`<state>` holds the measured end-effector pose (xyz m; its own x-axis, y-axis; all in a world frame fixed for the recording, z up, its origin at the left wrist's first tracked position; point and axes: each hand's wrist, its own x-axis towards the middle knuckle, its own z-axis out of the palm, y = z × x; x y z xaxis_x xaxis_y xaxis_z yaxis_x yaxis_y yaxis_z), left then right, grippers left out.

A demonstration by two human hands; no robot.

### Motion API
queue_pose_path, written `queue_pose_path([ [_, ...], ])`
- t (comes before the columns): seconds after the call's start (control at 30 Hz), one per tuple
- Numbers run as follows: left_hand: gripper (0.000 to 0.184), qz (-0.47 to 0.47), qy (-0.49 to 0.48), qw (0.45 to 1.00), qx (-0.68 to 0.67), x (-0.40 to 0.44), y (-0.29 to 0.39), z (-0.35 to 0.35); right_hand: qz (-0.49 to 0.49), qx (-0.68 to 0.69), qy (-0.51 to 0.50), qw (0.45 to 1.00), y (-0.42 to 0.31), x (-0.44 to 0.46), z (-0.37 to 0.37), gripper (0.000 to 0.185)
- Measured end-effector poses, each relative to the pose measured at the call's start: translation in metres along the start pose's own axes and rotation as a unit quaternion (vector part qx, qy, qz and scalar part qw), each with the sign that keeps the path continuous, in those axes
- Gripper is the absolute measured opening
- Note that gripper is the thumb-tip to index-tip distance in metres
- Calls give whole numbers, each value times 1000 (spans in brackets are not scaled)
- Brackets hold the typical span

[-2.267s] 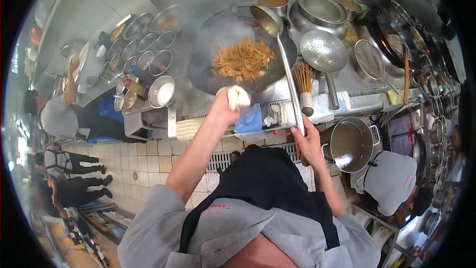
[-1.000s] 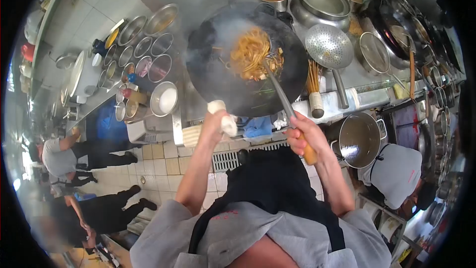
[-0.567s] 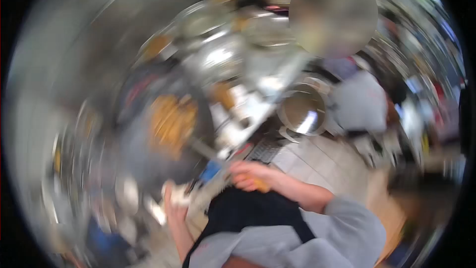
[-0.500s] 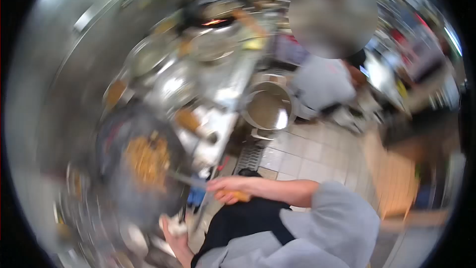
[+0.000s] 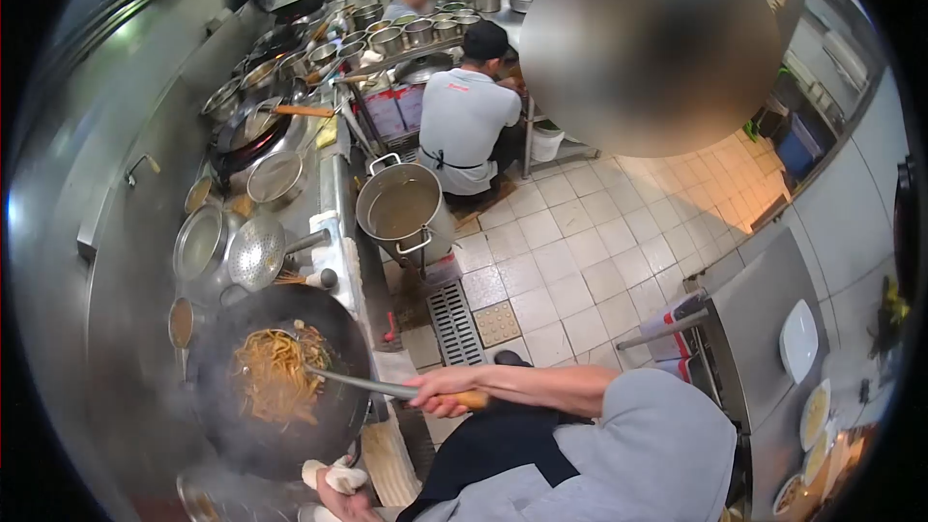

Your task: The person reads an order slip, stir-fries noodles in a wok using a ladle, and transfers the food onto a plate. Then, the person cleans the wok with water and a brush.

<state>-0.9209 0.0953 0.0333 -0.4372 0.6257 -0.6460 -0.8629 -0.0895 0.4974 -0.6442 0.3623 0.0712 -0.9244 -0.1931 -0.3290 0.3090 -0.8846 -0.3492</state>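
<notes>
Steam rises from a dark wok [image 5: 217, 430] at the lower left, with brown noodles [image 5: 266, 377] in it. My right hand [image 5: 447, 391] is closed round the wooden-handled end of a wok ladle [image 5: 372, 386]. The ladle's metal shaft reaches over the wok's rim, and its far end is sunk among the noodles. At the wok's near edge, my left hand [image 5: 343, 501] is closed on a folded white cloth [image 5: 334, 477] against the wok's rim or handle. The grip under the cloth is partly hidden.
A perforated strainer [image 5: 256, 252] and a metal bowl [image 5: 200, 240] sit beyond the wok. A large two-handled pot [image 5: 411, 240] stands right of the counter. Farther off, a co-worker in grey [image 5: 469, 121] crouches. A drain grate [image 5: 454, 326] lies in the tiled floor.
The view has turned, and the blur has cleared. The pot and co-worker now appear farther left. My right hand still grips the ladle, and my left still has the cloth by the wok.
</notes>
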Motion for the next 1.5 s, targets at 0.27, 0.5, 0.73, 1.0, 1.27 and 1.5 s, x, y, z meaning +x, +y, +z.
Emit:
queue_pose_path([
  [0.27, 20, 38, -28, 981, 188, -77, -68, 122, -211, 55, 70, 973, 110, -151, 13, 63],
  [0.5, 29, -91, -134, 925, 343, -62, -187, 190, -407, 136, 188, 883, 255, -255, 14, 70],
  [0.73, 18, -187, -307, 852, 382, -129, -359, 268, -581, 181, 284, 741, 390, -352, 49, 69],
  [1.0, 21, -217, -464, 749, 420, -207, -550, 321, -665, 231, 438, 558, 493, -422, 91, 68],
  [1.27, 20, -216, -567, 721, 335, -270, -681, 359, -757, 292, 456, 366, 524, -459, 95, 63],
  [1.5, 40, -197, -603, 700, 328, -280, -747, 401, -757, 309, 502, 282, 525, -465, 107, 66],
])
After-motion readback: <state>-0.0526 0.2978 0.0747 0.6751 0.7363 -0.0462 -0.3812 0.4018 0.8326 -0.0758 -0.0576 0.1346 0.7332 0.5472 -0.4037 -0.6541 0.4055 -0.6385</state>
